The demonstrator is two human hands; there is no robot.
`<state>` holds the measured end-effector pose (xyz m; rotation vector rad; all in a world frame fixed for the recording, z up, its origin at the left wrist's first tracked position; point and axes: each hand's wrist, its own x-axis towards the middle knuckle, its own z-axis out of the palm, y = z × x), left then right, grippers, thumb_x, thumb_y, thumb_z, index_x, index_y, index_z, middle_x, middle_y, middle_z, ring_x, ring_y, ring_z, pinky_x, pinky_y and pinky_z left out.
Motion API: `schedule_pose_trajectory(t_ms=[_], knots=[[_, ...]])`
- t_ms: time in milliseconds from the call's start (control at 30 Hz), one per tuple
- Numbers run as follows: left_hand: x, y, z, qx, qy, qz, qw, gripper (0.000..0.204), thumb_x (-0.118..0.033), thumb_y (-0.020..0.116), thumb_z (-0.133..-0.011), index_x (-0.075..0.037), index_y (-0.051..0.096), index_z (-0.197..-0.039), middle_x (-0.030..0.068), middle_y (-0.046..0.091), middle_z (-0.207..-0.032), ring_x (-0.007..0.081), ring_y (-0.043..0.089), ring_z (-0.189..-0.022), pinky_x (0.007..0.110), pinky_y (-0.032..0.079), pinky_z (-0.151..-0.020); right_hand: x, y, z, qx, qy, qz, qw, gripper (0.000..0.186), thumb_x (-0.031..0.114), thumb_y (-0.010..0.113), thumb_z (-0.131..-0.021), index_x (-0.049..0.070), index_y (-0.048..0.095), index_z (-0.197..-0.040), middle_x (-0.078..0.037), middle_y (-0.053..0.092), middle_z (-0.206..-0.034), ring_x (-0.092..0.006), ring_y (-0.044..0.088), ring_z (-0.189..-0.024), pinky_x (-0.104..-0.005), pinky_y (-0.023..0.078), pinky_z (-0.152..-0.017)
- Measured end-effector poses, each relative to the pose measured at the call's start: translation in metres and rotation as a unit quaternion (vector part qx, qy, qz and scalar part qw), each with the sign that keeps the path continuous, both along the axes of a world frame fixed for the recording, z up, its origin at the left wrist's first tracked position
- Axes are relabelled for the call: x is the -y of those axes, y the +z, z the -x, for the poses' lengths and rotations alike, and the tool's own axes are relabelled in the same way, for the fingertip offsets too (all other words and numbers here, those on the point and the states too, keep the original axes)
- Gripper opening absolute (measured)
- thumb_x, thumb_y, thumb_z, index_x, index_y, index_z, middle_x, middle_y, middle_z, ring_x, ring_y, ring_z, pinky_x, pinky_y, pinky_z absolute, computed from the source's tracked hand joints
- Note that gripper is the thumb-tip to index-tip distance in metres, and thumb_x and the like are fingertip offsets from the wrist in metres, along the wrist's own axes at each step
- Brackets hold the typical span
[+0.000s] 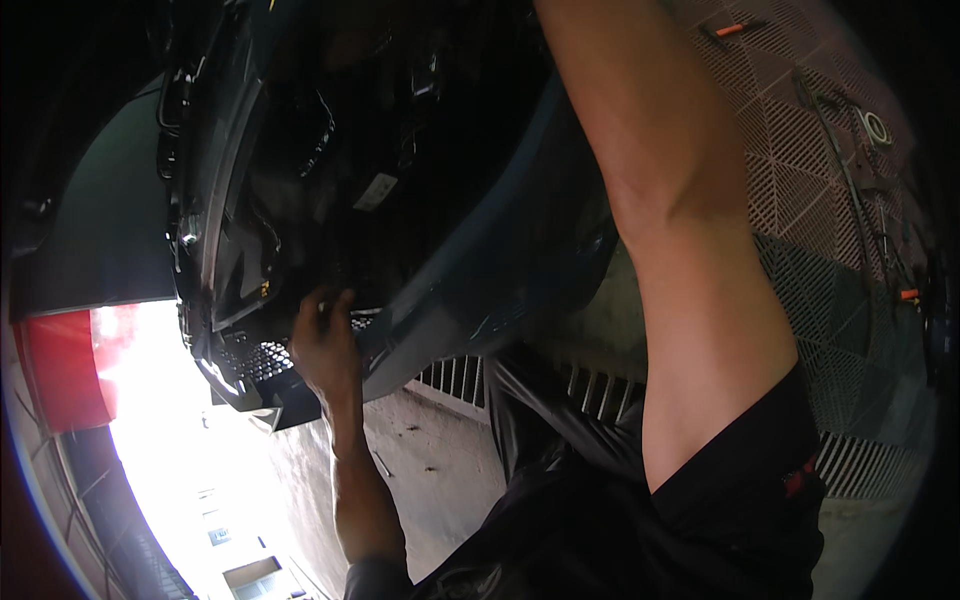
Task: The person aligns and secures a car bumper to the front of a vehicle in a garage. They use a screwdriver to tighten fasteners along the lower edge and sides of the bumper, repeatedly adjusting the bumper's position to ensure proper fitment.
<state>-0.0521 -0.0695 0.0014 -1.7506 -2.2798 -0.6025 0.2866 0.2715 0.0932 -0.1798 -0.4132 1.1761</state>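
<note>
A large dark-blue car bumper (450, 290) fills the upper middle, its shadowed black inner side facing me. My left hand (326, 345) is at the lower part of that inner side, beside a mesh grille (262, 362). Its fingers are curled in, and whatever lies between them is too dark to make out. My right arm reaches up across the bumper's right side and leaves the picture at the top, so my right hand is out of sight. A pale label (375, 191) sits on the black inner part.
At right, an orange-handled tool (730, 30), a white ring-shaped roll (877, 127) and long thin strips (848, 180) lie on grid floor tiles (790, 150). A slatted drain grate (450, 383) crosses the concrete below the bumper. A red panel (65, 370) stands at left beside bright daylight.
</note>
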Motion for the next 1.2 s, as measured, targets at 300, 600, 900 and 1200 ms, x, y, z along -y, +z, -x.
schedule_pose_trajectory(t_ms=[300, 600, 900, 1200], knots=[[-0.003, 0.013, -0.036, 0.408, -0.011, 0.007, 0.913, 0.060, -0.043, 0.038, -0.109, 0.009, 0.064, -0.125, 0.0220, 0.076, -0.105, 0.0254, 0.072, -0.090, 0.037, 0.055, -0.085, 0.014, -0.006, 0.002, -0.050, 0.037, 0.057, 0.996, 0.048, 0.023, 0.047, -0.092, -0.007, 0.057, -0.128, -0.022, 0.063, -0.117, -0.0343, 0.066, -0.099, -0.0512, 0.055, -0.085], [-0.003, 0.018, -0.001, 0.530, 0.031, 0.077, 0.844, 0.058, -0.039, 0.040, -0.101, 0.001, 0.050, -0.141, 0.0231, 0.072, -0.123, 0.0321, 0.064, -0.116, 0.044, 0.045, -0.107, 0.024, -0.003, 0.011, -0.075, 0.089, 0.091, 0.989, 0.045, 0.026, 0.049, -0.093, -0.007, 0.060, -0.122, -0.021, 0.065, -0.111, -0.0315, 0.064, -0.093, -0.0476, 0.053, -0.078], [-0.010, 0.023, 0.009, 0.623, 0.025, 0.091, 0.776, 0.054, -0.036, 0.049, -0.096, 0.003, 0.055, -0.132, 0.0263, 0.066, -0.133, 0.0363, 0.060, -0.124, 0.049, 0.041, -0.110, -0.041, -0.011, 0.010, 0.626, -0.231, 0.116, 0.735, 0.041, 0.039, 0.067, -0.087, 0.010, 0.072, -0.117, -0.008, 0.073, -0.111, -0.0247, 0.068, -0.108, -0.0371, 0.053, -0.092], [-0.025, -0.024, 0.049, 0.162, -0.038, 0.133, 0.977, 0.052, -0.029, 0.045, -0.099, 0.004, 0.060, -0.136, 0.0217, 0.072, -0.119, 0.0275, 0.067, -0.110, 0.038, 0.049, -0.099, -0.083, 0.003, 0.007, 0.806, -0.267, 0.208, 0.486, 0.067, 0.045, 0.095, -0.060, 0.027, 0.077, -0.122, 0.003, 0.073, -0.125, -0.0178, 0.067, -0.123, -0.0307, 0.054, -0.094]])
